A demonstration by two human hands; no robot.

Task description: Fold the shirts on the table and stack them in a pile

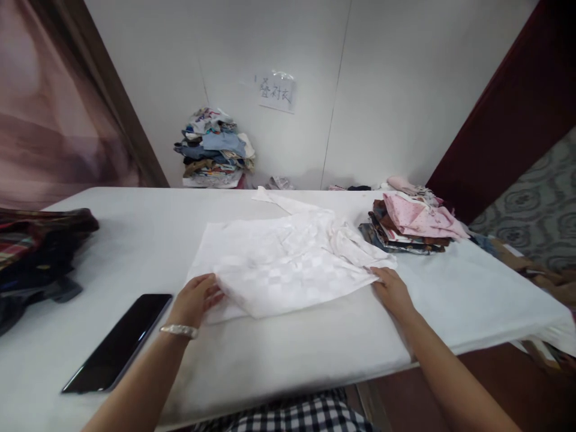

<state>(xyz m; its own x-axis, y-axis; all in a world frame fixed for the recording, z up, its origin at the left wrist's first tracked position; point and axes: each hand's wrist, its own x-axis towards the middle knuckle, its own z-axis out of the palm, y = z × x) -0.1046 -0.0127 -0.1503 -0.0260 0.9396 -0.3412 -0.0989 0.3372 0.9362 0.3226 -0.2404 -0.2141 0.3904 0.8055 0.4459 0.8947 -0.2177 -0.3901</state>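
Observation:
A white shirt [279, 258] with a faint checked pattern lies spread on the white table, one sleeve stretched toward the back and its collar end to the right. My left hand [195, 299], with a silver bracelet on the wrist, pinches the shirt's near left edge between thumb and fingers. At the near right, by the collar end, my right hand [392, 291] grips the cloth's edge. The near edge of the shirt seems slightly raised between both hands.
A black phone [119, 342] lies left of my left forearm. Dark and plaid clothes [40, 258] are heaped at the left edge. Folded clothes [409, 225] are stacked at right; a taller clothes pile [216, 147] stands by the wall. A paper sign [276, 92] hangs above the white table [288, 354].

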